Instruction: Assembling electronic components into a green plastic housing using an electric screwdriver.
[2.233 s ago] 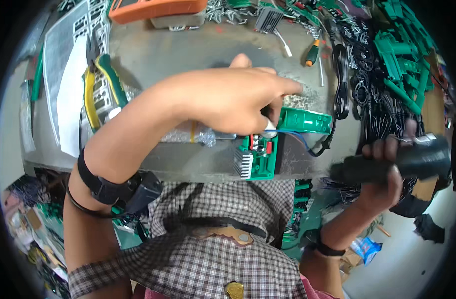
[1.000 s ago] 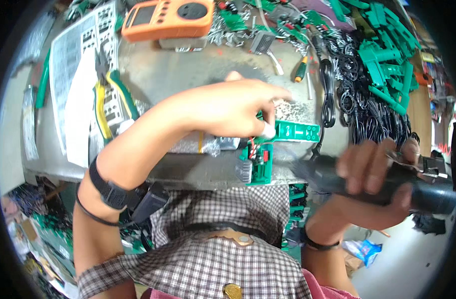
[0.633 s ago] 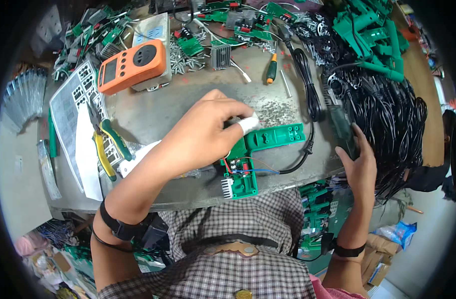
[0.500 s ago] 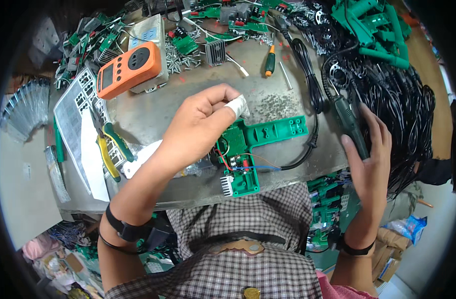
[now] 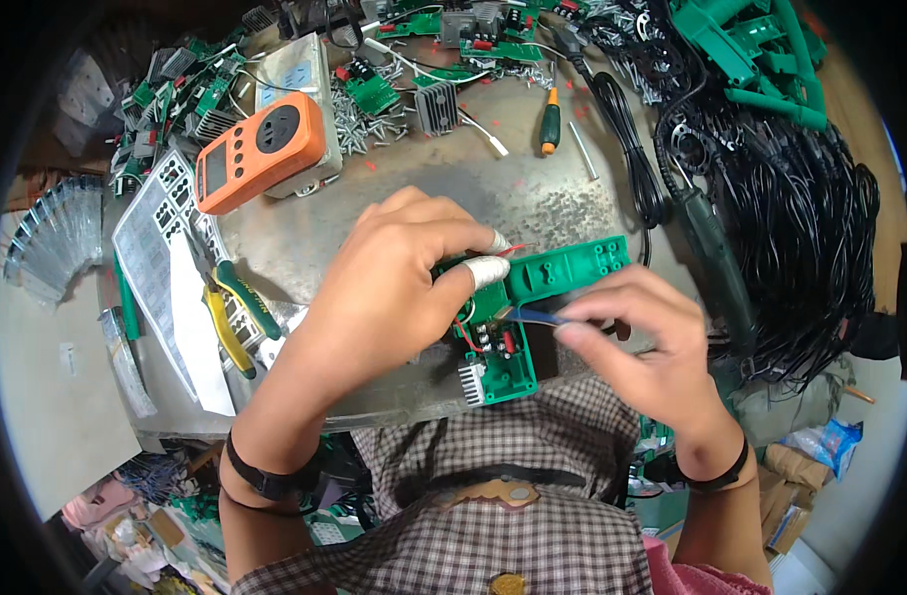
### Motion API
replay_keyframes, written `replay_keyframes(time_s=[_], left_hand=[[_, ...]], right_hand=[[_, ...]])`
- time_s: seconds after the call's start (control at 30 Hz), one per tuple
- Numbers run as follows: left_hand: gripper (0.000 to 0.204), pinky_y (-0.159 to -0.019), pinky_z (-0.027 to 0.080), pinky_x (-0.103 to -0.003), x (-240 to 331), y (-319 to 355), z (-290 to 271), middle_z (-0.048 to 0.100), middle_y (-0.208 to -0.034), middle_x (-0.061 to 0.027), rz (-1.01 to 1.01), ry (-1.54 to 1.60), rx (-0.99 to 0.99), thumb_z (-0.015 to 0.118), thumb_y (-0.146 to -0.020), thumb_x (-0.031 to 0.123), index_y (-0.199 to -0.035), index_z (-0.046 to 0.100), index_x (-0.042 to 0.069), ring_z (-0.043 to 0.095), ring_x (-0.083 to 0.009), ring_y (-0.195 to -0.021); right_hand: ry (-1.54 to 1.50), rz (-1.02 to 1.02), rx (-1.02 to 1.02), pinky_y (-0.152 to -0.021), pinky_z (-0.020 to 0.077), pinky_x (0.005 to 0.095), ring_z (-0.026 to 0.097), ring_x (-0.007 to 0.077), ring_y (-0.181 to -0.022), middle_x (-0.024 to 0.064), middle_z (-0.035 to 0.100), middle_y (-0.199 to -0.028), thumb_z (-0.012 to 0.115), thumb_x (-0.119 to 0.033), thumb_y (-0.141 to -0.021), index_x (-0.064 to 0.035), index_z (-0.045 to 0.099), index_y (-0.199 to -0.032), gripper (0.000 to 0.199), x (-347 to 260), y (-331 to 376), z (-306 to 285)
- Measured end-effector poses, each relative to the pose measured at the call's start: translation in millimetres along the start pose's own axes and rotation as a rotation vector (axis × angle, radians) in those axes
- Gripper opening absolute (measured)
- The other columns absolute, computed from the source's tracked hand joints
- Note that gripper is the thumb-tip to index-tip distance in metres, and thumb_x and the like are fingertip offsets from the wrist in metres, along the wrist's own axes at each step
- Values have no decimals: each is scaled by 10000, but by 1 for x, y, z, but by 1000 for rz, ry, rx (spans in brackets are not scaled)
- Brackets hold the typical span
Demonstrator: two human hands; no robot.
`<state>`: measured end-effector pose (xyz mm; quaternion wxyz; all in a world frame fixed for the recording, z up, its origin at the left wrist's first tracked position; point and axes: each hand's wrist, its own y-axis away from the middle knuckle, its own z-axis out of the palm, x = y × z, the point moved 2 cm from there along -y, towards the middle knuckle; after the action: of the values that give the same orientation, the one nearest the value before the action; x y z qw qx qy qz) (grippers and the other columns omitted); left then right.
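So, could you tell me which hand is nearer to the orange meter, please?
Left. The left hand lies just below and right of the orange meter, holding the green circuit board. The right hand sits farther right, beyond the board.

Orange meter (image 5: 260, 152): a rounded rectangular case lying on the metal worktop, taken here as the landmark. Its small greyish screen (image 5: 215, 170) sits at the case's left end. Silvery-grey flat bag (image 5: 297, 74): rectangular, partly tucked under the meter's upper edge, bearing a pale blue label. White printed sheet (image 5: 161, 238): long, lying just left of and below the meter.
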<state>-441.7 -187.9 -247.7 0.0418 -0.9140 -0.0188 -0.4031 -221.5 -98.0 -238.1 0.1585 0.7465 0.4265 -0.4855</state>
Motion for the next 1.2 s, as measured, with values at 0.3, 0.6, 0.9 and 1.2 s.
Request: replay_keyframes(time_s=[0.3,0.6,0.9,1.2], left_hand=[[210,-869,514,-260,-21,9,17,707,-1043,-52,-394,831,128,711,-901,7,-1109,710,-22,644,-109,-998],[237,-690,425,-197,-5,9,18,687,-1037,-29,-220,568,237,736,-862,2,-1099,738,8,579,-59,-848],[218,-727,458,-238,-5,10,23,689,-1019,-78,73,263,361,718,-845,-5,-1062,728,6,617,-129,-859],[182,-842,489,-316,-2,11,15,692,-1014,-105,60,352,211,685,-844,-32,-1020,722,-1,633,-201,-944]], right_hand=[[95,46,35,-728,453,374,594,285,-784,75,660,-809,726,-96,-804,-43,687,-827,70,13,-46,38],[104,35,-64,-721,429,379,562,265,-757,63,633,-783,739,-114,-754,-38,670,-811,117,17,-52,42],[173,-36,-119,-754,440,369,572,263,-795,61,635,-822,735,-119,-772,-41,685,-892,151,14,-49,19],[537,-115,-335,-739,451,342,516,238,-822,37,549,-802,822,-163,-722,-87,722,-986,292,55,-12,-77]])
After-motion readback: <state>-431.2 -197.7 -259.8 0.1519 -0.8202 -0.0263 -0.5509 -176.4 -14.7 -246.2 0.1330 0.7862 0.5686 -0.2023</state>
